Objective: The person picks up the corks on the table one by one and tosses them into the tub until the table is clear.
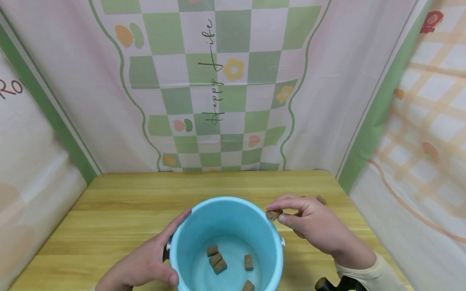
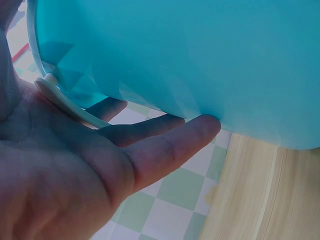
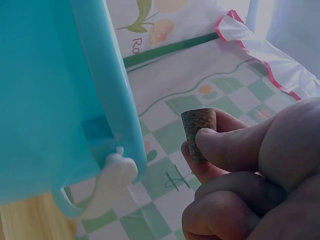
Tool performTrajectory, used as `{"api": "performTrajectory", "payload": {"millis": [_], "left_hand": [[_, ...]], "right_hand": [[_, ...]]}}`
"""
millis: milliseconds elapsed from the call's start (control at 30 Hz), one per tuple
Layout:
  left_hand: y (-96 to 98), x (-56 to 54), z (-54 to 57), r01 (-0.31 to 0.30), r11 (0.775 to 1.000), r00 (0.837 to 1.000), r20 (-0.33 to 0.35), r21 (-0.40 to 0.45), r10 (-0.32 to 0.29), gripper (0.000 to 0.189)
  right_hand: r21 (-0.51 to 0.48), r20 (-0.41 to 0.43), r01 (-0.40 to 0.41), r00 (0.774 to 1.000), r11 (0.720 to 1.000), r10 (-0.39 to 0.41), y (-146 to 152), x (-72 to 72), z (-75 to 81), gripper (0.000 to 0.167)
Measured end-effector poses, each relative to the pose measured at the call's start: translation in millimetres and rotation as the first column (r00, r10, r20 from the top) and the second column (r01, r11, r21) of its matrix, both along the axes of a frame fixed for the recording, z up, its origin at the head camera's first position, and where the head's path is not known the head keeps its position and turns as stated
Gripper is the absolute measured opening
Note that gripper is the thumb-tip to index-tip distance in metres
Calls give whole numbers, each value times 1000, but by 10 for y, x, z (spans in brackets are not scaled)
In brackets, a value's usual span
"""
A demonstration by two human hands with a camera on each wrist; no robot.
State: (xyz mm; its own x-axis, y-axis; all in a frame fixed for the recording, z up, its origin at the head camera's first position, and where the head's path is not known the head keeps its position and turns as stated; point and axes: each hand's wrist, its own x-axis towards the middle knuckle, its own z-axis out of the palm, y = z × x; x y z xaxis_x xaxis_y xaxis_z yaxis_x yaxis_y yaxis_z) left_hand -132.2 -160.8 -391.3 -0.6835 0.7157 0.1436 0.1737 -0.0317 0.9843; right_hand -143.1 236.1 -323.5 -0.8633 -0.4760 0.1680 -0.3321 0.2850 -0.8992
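Observation:
A light-blue bucket [image 1: 226, 200] stands at the front of the wooden table. My left hand [image 1: 147, 258] rests against its outer left side, thumb and forefinger spread along the rim. In the left wrist view, its fairly straight fingers [image 2: 172, 145] touch the bucket wall, beside the white handle [image 2: 65, 102]. Just beyond the right rim, my right hand [image 1: 313, 222] pinches a tapered cork stopper [image 3: 198, 127] between thumb and fingers. Several brown corks [image 1: 216, 259] lie on the bucket's floor, some grouped at the left and another cork [image 1: 248, 262] farther right.
Another cork [image 1: 321, 199] lies on the table [image 1: 145, 190], partly behind the right hand. A black object [image 1: 338, 284] shows by the right sleeve at the bottom edge. A checked curtain [image 1: 233, 97] hangs behind the table, with more printed cloth at both sides.

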Motion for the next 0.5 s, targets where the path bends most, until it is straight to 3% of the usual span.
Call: {"api": "performTrajectory", "payload": {"millis": [200, 500], "left_hand": [[-8, 5, 1, -8, 1000, 1000, -3, -9, 8, 109], [-7, 8, -7, -8, 1000, 1000, -4, -8, 7, 109]], "right_hand": [[15, -16, -19, 1000, 1000, 20, -73, 19, 29, 20], [79, -53, 19, 998, 997, -15, -149, 26, 46, 20]]}}
